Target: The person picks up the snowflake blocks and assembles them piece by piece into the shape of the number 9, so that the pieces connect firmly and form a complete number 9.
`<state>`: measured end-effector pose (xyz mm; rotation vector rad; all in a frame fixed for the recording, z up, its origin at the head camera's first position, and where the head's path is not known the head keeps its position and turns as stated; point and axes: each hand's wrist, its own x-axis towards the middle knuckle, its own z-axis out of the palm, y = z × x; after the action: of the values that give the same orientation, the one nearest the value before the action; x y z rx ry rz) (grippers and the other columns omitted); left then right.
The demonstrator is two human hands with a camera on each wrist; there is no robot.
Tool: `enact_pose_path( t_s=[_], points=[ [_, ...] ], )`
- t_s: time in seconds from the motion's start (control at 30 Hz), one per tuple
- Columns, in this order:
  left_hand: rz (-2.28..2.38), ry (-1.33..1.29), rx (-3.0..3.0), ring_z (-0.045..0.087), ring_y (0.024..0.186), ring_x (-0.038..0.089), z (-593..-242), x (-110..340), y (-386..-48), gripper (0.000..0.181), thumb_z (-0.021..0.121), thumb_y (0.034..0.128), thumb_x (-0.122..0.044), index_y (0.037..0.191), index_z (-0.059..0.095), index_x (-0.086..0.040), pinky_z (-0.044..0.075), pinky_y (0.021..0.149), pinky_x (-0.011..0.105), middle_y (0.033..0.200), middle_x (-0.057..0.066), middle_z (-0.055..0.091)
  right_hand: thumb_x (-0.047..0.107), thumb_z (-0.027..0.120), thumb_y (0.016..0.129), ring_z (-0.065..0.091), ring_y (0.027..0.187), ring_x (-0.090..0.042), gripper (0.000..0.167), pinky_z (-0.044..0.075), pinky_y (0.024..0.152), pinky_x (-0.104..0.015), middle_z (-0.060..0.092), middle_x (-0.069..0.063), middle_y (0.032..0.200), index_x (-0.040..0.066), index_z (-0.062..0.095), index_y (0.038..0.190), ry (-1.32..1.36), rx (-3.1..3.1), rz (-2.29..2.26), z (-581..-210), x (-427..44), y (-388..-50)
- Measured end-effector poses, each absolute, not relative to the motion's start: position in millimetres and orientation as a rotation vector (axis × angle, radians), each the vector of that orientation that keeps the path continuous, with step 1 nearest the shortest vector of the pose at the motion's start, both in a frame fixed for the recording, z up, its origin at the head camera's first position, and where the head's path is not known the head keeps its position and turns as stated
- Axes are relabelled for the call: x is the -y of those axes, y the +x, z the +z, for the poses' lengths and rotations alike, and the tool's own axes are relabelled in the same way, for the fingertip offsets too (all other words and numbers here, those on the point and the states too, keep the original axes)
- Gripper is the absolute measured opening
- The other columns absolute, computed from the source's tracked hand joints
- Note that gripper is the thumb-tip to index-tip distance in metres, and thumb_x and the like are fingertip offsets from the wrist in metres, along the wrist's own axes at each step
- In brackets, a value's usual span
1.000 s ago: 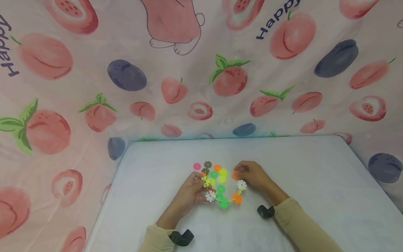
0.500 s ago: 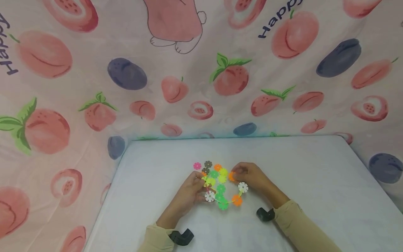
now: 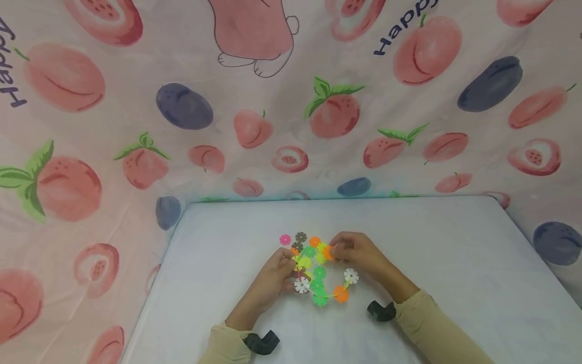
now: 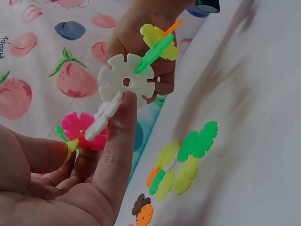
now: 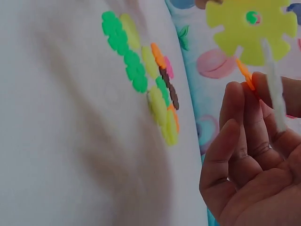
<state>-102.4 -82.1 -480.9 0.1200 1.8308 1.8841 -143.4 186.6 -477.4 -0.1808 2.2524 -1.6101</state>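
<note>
A chain of notched plastic discs hangs between the hands. The left hand pinches a yellow disc at its end between thumb and fingers; beside it are a pink disc and a white disc, which the index finger touches. The right hand pinches an orange disc, seen edge-on in the right wrist view between thumb and fingertips. Near that hand are a yellow disc and a white disc. Lower in the loop is another orange disc.
Loose discs lie on the white table behind and below the chain: a pink disc, a dark disc, green discs and several yellow and orange ones. A fruit-printed cloth hangs behind the table.
The right hand has moved left with its orange disc, closer to the left hand. The lower orange disc has shifted slightly down. The left hand has stayed nearly still.
</note>
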Motion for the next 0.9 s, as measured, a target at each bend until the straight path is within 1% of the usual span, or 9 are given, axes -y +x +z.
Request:
enact_pose_path(
  t_s=[0.1, 0.2, 0.3, 0.47, 0.77, 0.8, 0.9],
  points=[
    [1.886, 0.119, -1.831, 0.064, 0.097, 0.021, -480, 82, -102, 0.022, 0.050, 0.1073, -0.022, 0.123, 0.044, -0.008, 0.058, 0.075, 0.030, 0.110, 0.011, 0.061, 0.024, 0.075, 0.093, 0.067, 0.083, -0.037, 0.024, 0.059, 0.075, -0.043, 0.070, -0.018, 0.089, 0.006, 0.070, 0.107, -0.222, -2.271, -1.605, -473, -184, -142],
    [1.887, 0.125, -1.818, 0.064, 0.095, 0.021, -477, 81, -101, 0.020, 0.049, 0.1071, -0.021, 0.122, 0.045, -0.008, 0.058, 0.075, 0.029, 0.109, 0.010, 0.063, 0.022, 0.073, 0.094, 0.067, 0.088, -0.043, 0.022, 0.058, 0.079, -0.047, 0.071, -0.023, 0.090, 0.005, 0.069, 0.107, -0.258, -2.269, -1.614, -469, -181, -140],
    [1.882, 0.137, -1.819, 0.064, 0.094, 0.020, -475, 80, -101, 0.018, 0.049, 0.1068, -0.019, 0.121, 0.045, -0.008, 0.057, 0.074, 0.029, 0.107, 0.008, 0.062, 0.021, 0.072, 0.094, 0.066, 0.090, -0.045, 0.020, 0.057, 0.082, -0.050, 0.071, -0.026, 0.092, 0.006, 0.069, 0.106, -0.267, -2.266, -1.618, -466, -179, -138],
    [1.866, 0.143, -1.837, 0.061, 0.093, 0.020, -475, 79, -102, 0.017, 0.048, 0.1065, -0.017, 0.121, 0.046, -0.009, 0.056, 0.072, 0.030, 0.105, 0.007, 0.058, 0.020, 0.072, 0.094, 0.065, 0.091, -0.044, 0.015, 0.054, 0.082, -0.049, 0.072, -0.023, 0.090, 0.009, 0.069, 0.104, -0.249, -2.297, -1.624, -461, -174, -136],
    [1.803, 0.194, -1.909, 0.061, 0.095, 0.021, -482, 80, -103, 0.024, 0.053, 0.1058, -0.023, 0.124, 0.048, -0.007, 0.056, 0.074, 0.032, 0.105, 0.007, 0.061, 0.020, 0.072, 0.095, 0.064, 0.092, -0.049, 0.016, 0.053, 0.085, -0.051, 0.071, -0.012, 0.082, 0.008, 0.067, 0.104, -0.258, -2.262, -1.695, -457, -168, -133],
    [1.794, 0.198, -1.918, 0.061, 0.095, 0.021, -482, 80, -103, 0.024, 0.053, 0.1058, -0.023, 0.123, 0.049, -0.007, 0.056, 0.074, 0.032, 0.105, 0.006, 0.061, 0.020, 0.072, 0.095, 0.064, 0.092, -0.049, 0.016, 0.053, 0.085, -0.052, 0.071, -0.013, 0.081, 0.008, 0.067, 0.104, -0.258, -2.261, -1.695, -457, -168, -133],
    [1.774, 0.210, -1.935, 0.061, 0.094, 0.020, -483, 80, -103, 0.022, 0.055, 0.1056, -0.025, 0.121, 0.051, -0.010, 0.056, 0.075, 0.032, 0.104, 0.005, 0.061, 0.021, 0.072, 0.095, 0.065, 0.093, -0.048, 0.016, 0.053, 0.085, -0.052, 0.071, -0.020, 0.084, 0.008, 0.067, 0.104, -0.258, -2.257, -1.697, -456, -165, -132]
  ],
)
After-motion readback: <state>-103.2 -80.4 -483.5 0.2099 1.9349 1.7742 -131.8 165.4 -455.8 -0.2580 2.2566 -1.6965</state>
